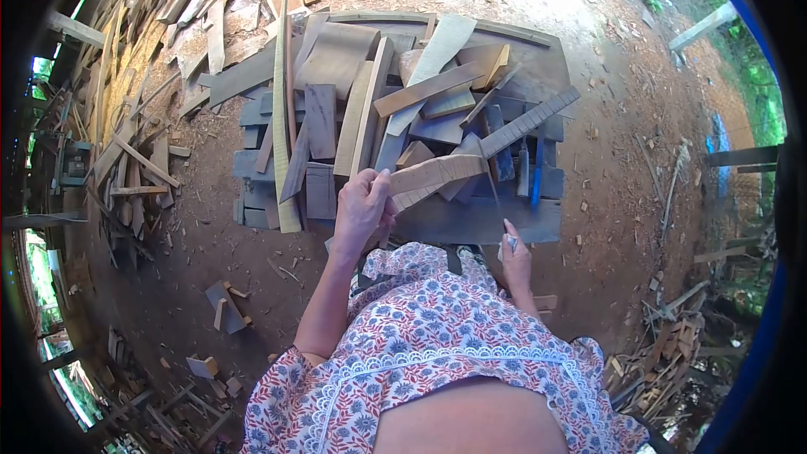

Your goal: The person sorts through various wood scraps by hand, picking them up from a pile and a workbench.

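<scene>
My left hand [366, 202] is closed around the near end of a short, light-brown wooden piece [441, 172], which lies slantwise over the pile. Beneath it runs a long wooden strip [534, 122] with evenly spaced cross lines. In my right hand [515, 259] is a thin, long dark tool [494, 189], gripped at its lower end. Its upper part reaches the far end of the wooden piece; the tool's exact kind cannot be made out. A blue-handled tool [536, 183] and a slim dark-handled tool [523, 170] lie just beyond my right hand.
Boards and offcuts [340, 59] are heaped on a low wooden workbench [525, 217]. Scrap wood [202, 0] covers the ground at the back left. More offcuts [672, 357] lie at the lower right, and wood blocks [225, 307] at the lower left.
</scene>
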`<state>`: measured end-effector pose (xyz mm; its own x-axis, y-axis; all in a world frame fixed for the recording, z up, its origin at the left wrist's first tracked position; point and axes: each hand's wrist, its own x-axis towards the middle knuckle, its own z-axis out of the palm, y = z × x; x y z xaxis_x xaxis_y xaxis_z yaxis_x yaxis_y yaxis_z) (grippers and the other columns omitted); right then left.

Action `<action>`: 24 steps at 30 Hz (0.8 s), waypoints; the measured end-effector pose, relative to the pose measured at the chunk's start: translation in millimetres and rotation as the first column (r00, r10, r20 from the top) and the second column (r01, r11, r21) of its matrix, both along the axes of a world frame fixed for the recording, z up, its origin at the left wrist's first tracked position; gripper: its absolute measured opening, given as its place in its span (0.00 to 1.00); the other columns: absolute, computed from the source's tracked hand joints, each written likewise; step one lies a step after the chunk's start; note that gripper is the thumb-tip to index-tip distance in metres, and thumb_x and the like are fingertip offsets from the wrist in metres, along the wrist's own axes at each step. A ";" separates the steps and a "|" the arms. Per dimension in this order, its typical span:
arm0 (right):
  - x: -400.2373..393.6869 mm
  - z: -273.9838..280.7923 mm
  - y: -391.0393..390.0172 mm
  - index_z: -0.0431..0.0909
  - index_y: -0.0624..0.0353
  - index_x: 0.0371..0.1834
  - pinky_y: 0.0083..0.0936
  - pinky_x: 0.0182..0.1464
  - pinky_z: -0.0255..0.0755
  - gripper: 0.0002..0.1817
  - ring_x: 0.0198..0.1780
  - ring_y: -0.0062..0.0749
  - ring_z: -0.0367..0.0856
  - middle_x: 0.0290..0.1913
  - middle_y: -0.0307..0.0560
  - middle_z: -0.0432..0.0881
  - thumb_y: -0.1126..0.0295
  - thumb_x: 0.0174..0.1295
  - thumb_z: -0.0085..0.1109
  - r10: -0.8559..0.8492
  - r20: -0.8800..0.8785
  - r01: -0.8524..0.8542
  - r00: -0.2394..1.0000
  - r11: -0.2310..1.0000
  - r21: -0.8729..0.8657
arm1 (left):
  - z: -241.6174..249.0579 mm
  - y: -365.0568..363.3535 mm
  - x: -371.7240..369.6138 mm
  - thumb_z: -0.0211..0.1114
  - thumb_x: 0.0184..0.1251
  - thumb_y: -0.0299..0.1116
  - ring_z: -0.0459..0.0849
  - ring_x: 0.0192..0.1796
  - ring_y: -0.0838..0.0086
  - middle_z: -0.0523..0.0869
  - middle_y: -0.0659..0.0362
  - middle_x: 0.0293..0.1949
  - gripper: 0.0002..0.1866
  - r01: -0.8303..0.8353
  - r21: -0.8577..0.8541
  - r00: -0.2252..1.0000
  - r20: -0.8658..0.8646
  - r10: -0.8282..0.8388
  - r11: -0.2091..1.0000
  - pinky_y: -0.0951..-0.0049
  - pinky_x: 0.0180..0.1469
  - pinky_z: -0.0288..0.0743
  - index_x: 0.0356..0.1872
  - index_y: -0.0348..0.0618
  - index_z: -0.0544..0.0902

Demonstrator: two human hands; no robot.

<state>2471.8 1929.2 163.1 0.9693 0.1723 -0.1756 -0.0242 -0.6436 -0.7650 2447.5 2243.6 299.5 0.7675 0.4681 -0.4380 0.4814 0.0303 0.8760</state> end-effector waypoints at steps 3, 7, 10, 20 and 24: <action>-6.2 39.9 19.3 0.73 0.50 0.62 0.32 0.44 0.74 0.20 0.40 0.46 0.82 0.44 0.54 0.83 0.60 0.69 0.48 0.112 -0.045 -0.105 0.993 0.986 0.127 | -4.7 2.9 -0.5 0.53 0.72 0.42 0.79 0.16 0.79 0.79 0.58 0.15 0.19 -0.005 -0.017 1.000 0.031 0.006 1.000 0.79 0.19 0.73 0.28 0.35 0.76; -8.9 17.5 14.6 0.73 0.47 0.62 0.32 0.44 0.74 0.20 0.38 0.41 0.82 0.44 0.53 0.82 0.60 0.68 0.49 0.206 -0.071 -0.200 0.976 0.976 0.085 | -4.7 17.7 -7.9 0.53 0.72 0.41 0.78 0.16 0.80 0.79 0.59 0.15 0.18 -0.066 -0.076 0.994 0.083 0.073 0.995 0.81 0.18 0.72 0.30 0.35 0.78; -3.9 1.2 -1.4 0.74 0.47 0.61 0.32 0.44 0.74 0.19 0.41 0.40 0.83 0.46 0.54 0.82 0.60 0.68 0.50 0.051 -0.186 -0.048 0.981 0.999 0.018 | 4.5 25.6 -13.6 0.54 0.71 0.40 0.78 0.16 0.81 0.79 0.59 0.15 0.17 -0.075 -0.002 0.996 0.050 0.075 0.997 0.82 0.17 0.71 0.30 0.35 0.78; 3.0 100.1 35.7 0.75 0.50 0.60 0.30 0.42 0.73 0.19 0.38 0.34 0.80 0.46 0.52 0.81 0.65 0.65 0.56 0.382 -0.077 -0.363 0.921 0.912 0.188 | 37.7 16.3 -20.2 0.62 0.66 0.39 0.78 0.25 0.83 0.81 0.61 0.22 0.14 0.254 0.423 0.962 -0.015 -0.274 0.870 0.78 0.32 0.72 0.41 0.37 0.81; 7.3 72.0 31.2 0.74 0.50 0.61 0.30 0.39 0.71 0.19 0.32 0.32 0.75 0.40 0.50 0.80 0.63 0.66 0.54 0.483 -0.001 -0.478 0.876 0.866 0.147 | 37.7 15.0 -22.0 0.62 0.66 0.39 0.78 0.26 0.82 0.81 0.61 0.23 0.15 0.266 0.450 0.958 -0.024 -0.287 0.852 0.78 0.33 0.73 0.42 0.37 0.81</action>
